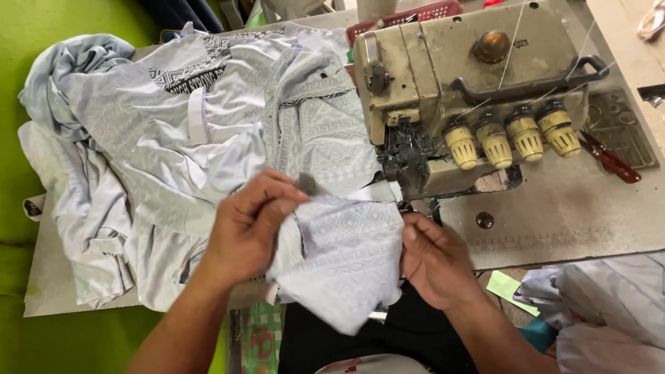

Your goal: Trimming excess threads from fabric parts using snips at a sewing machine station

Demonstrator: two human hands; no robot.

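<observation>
Pale grey patterned fabric piece [346, 256], crumpled, before the machine

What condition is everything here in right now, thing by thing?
Left hand: pinching the fabric piece's upper edge.
Right hand: gripping its right edge.
Fabric piece: held up, hanging crumpled.
Garment pile: heaped, rumpled.
Sewing machine: threaded, nothing under its needle.
Red-handled scissors: lying closed.
</observation>
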